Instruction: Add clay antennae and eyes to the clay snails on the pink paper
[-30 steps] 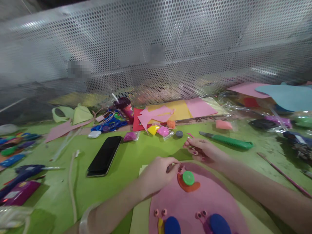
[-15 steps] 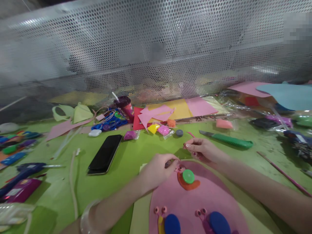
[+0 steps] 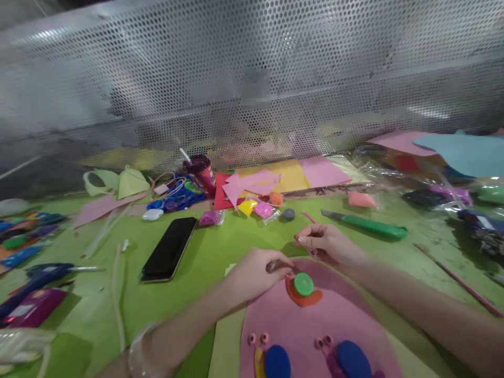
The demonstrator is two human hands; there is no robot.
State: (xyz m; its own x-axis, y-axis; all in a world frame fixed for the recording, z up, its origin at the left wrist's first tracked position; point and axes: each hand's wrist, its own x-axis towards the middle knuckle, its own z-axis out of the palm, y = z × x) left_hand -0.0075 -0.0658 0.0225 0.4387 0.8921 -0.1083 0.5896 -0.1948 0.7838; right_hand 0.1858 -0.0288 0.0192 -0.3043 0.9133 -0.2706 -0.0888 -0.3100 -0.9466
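A rounded pink sheet (image 3: 303, 328) lies before me on a pale yellow sheet. At its top is an orange clay snail body (image 3: 311, 301) with a green cap (image 3: 303, 284) as its shell. My left hand (image 3: 262, 273) has thumb and finger closed at this snail's head, covering its small pink eyes. My right hand (image 3: 334, 245) is raised just beyond the sheet's upper edge, fingertips pinched; anything between them is too small to make out. Lower down are two more snails with pink eyes and blue caps: a yellow one (image 3: 259, 362) and a purple one (image 3: 334, 366).
A black phone (image 3: 170, 249) lies left of the sheets. A green box cutter (image 3: 370, 226) with its blade out and a thin brush (image 3: 452, 275) lie right. Behind are clay packets (image 3: 263, 210), a drink cup (image 3: 200, 176), paper scraps and a perforated metal panel (image 3: 236, 105).
My left fingertips have shifted slightly right over the orange snail's eyes, which showed before. My right hand has moved a little left, still pinched.
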